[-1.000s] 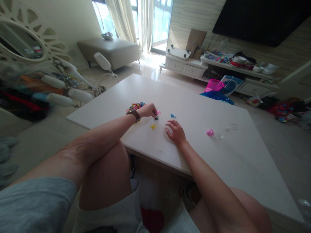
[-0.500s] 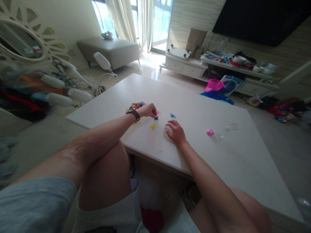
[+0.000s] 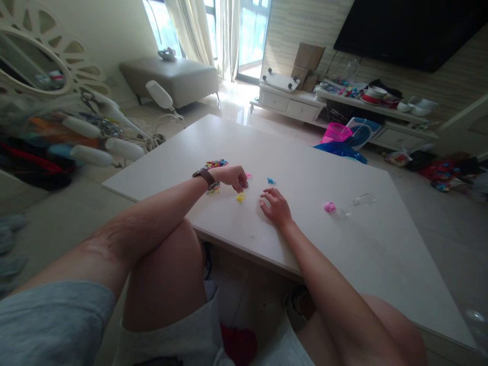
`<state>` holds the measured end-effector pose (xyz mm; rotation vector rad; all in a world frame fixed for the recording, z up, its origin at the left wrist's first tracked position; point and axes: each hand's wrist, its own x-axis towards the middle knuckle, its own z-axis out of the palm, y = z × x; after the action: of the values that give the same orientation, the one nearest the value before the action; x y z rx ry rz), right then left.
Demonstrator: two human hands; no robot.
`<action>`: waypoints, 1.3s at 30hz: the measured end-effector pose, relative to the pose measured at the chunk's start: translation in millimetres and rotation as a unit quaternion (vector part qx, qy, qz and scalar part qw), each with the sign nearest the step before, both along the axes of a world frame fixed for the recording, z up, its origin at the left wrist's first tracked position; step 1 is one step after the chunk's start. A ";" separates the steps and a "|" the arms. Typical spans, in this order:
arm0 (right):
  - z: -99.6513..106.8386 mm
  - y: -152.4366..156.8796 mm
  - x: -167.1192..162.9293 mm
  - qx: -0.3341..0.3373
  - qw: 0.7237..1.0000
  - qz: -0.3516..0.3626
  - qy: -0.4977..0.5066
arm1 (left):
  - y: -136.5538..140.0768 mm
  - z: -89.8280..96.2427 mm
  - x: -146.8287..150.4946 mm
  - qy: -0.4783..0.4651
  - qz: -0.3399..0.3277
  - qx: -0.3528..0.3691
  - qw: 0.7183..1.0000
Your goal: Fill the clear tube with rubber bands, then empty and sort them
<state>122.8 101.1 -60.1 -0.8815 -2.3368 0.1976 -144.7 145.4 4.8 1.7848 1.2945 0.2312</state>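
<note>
My left hand (image 3: pixel 236 178), with a watch on its wrist, hovers just above the yellow pile of small bits (image 3: pixel 240 197). Its fingertips are pinched together, and whatever they hold is too small to make out. A black cluster (image 3: pixel 247 185) and a pink one (image 3: pixel 249 176) lie partly hidden behind its fingers. Under and behind the wrist spreads a multicoloured heap of small pieces (image 3: pixel 216 163). My right hand (image 3: pixel 276 206) rests on the white table (image 3: pixel 305 244) with its fingers curved apart and nothing in them. Beyond it lies a small blue cluster (image 3: pixel 271 180).
A pink rounded object (image 3: pixel 330 207) lies on the right of the table, beside a clear cup-like piece (image 3: pixel 345 211) and another clear piece (image 3: pixel 364 200). Past the far edge stand a pink basket (image 3: pixel 336 133) and a low cabinet (image 3: pixel 287 105). A lamp (image 3: pixel 160 95) is at the left.
My left hand has come slightly nearer to me, from the black cluster toward the yellow pile, its fingers still pinched. My right hand has stayed in place.
</note>
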 end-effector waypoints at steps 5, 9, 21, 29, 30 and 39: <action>-0.1 0.1 0.9 -0.003 1.000 -0.002 0.000 | -2.5 1.7 9.3 0.056 -0.044 0.071 0.995; -0.1 0.3 1.0 0.001 1.000 -0.003 -0.001 | -4.9 4.2 14.9 0.070 -0.051 0.065 0.994; 2.5 -1.2 0.7 0.002 1.000 0.004 -0.006 | -5.0 0.9 20.6 -0.021 -0.010 0.009 1.000; 7.4 -2.8 3.3 0.008 0.998 0.041 -0.042 | -14.9 6.6 41.6 -0.085 0.004 -0.013 0.996; 7.6 -2.7 3.4 0.008 0.998 0.045 -0.045 | -15.5 7.0 42.9 -0.086 0.003 -0.010 0.996; 8.7 -1.8 3.2 0.008 0.994 0.080 -0.071 | -15.7 3.7 48.0 -0.093 0.015 -0.012 0.995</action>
<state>126.0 99.3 -51.4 -0.7206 -2.5405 0.1865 -96.7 129.7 8.5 1.6820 1.1866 0.3892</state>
